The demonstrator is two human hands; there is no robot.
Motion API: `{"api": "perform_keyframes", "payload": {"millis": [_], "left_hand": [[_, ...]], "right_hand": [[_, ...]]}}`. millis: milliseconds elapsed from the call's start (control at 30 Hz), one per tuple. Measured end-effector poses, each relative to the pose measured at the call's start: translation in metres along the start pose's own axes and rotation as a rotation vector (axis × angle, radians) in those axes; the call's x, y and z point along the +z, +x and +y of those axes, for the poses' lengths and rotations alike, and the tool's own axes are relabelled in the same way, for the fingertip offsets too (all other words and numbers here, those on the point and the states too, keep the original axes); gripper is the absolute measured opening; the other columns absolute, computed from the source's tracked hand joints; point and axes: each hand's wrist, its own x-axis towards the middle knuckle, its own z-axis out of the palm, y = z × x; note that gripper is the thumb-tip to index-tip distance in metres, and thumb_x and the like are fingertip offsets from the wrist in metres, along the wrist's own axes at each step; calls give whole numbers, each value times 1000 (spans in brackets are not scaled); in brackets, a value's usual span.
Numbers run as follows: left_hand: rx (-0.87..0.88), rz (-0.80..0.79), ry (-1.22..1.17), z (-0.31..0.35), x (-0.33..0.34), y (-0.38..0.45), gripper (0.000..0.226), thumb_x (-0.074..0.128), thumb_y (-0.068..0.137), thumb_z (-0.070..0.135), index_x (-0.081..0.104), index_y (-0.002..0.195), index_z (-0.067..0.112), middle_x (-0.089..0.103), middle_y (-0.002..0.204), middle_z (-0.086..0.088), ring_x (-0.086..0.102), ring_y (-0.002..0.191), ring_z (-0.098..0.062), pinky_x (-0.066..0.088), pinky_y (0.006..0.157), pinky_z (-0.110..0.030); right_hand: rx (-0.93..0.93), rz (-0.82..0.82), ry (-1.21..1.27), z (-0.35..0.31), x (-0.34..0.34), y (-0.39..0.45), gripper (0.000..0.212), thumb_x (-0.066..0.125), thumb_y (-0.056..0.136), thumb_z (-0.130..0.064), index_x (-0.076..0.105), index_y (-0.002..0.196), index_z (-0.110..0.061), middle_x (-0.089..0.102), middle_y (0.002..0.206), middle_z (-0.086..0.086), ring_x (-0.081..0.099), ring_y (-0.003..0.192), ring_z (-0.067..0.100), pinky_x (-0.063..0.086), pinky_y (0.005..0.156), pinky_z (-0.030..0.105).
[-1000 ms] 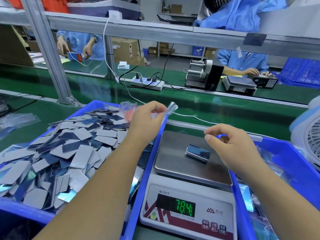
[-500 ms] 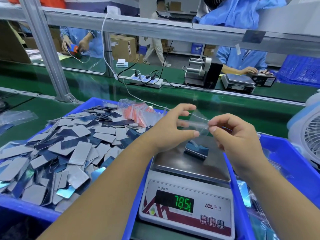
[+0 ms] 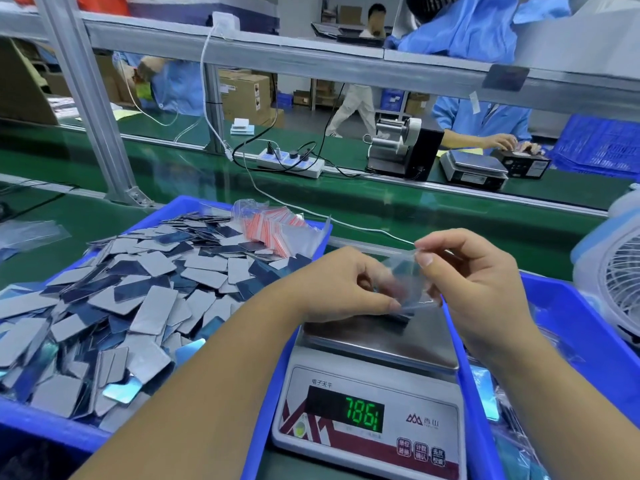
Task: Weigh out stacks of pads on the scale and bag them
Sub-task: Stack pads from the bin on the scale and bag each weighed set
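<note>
A small clear plastic bag (image 3: 410, 282) hangs over the scale's steel pan (image 3: 381, 344). My left hand (image 3: 343, 285) pinches its lower edge and my right hand (image 3: 467, 282) pinches its top corner. Behind the bag and my fingers lies the stack of pads (image 3: 398, 317), mostly hidden, on the pan. The scale (image 3: 367, 417) shows green digits. At the left, a blue tray (image 3: 41, 424) holds several loose grey and dark blue pads (image 3: 138, 299).
A bundle of red-striped clear bags (image 3: 273, 226) lies at the tray's far corner. Another blue bin (image 3: 585, 341) sits to the right, with a white fan (image 3: 616, 278) beside it. A conveyor, power strip (image 3: 291, 161) and other workers are beyond.
My left hand carried the clear bag from above the tray to over the scale; my right hand took hold of it. Both hands now hold it low over the pad stack.
</note>
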Motion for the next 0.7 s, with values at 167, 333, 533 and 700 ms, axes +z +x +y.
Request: {"api": "perform_keyframes", "payload": {"millis": [167, 333, 533, 700], "left_hand": [[62, -22, -71, 3, -3, -2, 10, 77, 84, 18, 76, 81, 28, 72, 77, 4, 60, 69, -7, 48, 66, -23], [26, -39, -203, 0, -3, -1, 8, 82, 78, 22, 78, 84, 26, 74, 80, -4, 62, 72, -9, 50, 72, -25], [-10, 60, -161, -9, -9, 0, 10, 81, 82, 17, 81, 80, 27, 77, 82, 9, 68, 79, 0, 48, 73, -11], [-33, 197, -216, -15, -15, 2, 7, 78, 80, 35, 81, 86, 35, 77, 92, 8, 69, 95, -6, 53, 90, -24]], "right_hand": [[-45, -3, 90, -1, 0, 1, 27, 64, 87, -1, 70, 83, -27, 64, 64, 2, 59, 57, 15, 51, 56, 25], [-87, 6, 134, -2, -1, 1, 30, 61, 88, 4, 69, 85, -25, 67, 69, 7, 65, 61, 22, 53, 57, 25], [71, 4, -47, 8, -7, 6, 11, 69, 85, -20, 70, 88, -30, 67, 77, -4, 61, 65, 12, 49, 59, 26], [295, -258, -850, 26, -7, 8, 14, 67, 86, -46, 68, 90, -33, 63, 86, -16, 53, 76, -8, 35, 64, 12]]}}
